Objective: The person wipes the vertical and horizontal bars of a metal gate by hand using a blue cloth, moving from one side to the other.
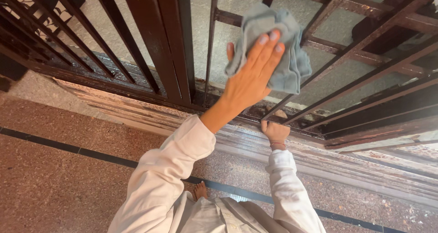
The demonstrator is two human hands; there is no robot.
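Speckled reddish stone flooring (54, 178), crossed by a dark inlaid strip, runs up to a worn, paint-streaked threshold (346, 164) where a dark brown metal grille gate (159, 46) stands, its bars rusted in places. From the head view, the left hand (253, 73) reaches up and forward with the arm nearly straight, fingers spread flat, pressing a grey-blue cloth (285, 55) against the bars; the grip is an open palm pinning the cloth rather than a fist, which keeps a broad patch of fabric on the metal. Lower down, the right hand (275, 132) is clenched around a slanting bar near the gate's bottom rail, seemingly to steady the gate or the body, though its fingers are partly hidden. Both sleeves are loose and white, and a bare foot (199, 190) shows below.
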